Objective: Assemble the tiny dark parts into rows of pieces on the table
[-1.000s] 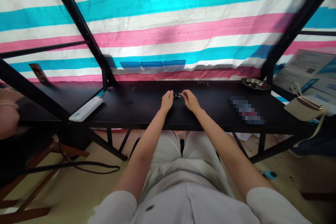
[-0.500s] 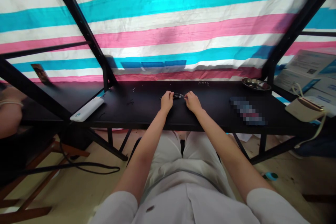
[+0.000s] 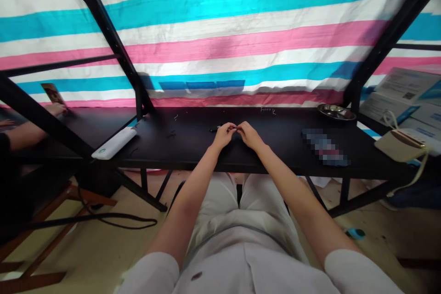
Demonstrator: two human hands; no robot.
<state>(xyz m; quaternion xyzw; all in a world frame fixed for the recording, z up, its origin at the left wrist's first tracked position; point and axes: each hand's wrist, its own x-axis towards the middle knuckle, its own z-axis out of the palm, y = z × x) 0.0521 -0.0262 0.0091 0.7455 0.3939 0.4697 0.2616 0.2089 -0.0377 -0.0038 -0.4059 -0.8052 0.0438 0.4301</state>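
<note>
Over the middle of the black table (image 3: 193,147), my left hand (image 3: 224,135) and my right hand (image 3: 249,136) meet at their fingertips. Both are closed in a pinch, and whatever lies between the fingers is too small and hidden to name. A slim black pen-like piece (image 3: 215,128) shows just left of my left hand; I cannot tell whether that hand touches it or it lies on the tabletop.
Small pale springs or coils (image 3: 268,110) lie at the back edge. A metal dish (image 3: 336,112), a blurred-out flat item (image 3: 325,147) and a beige bag (image 3: 399,143) are rightward. On the left are a white power bank (image 3: 115,143) and another person's hand (image 3: 55,109).
My hands have come together, with the right moving left. The black and silvery piece seen between them is now mostly hidden. The other person's hand has reached forward to a small upright card.
</note>
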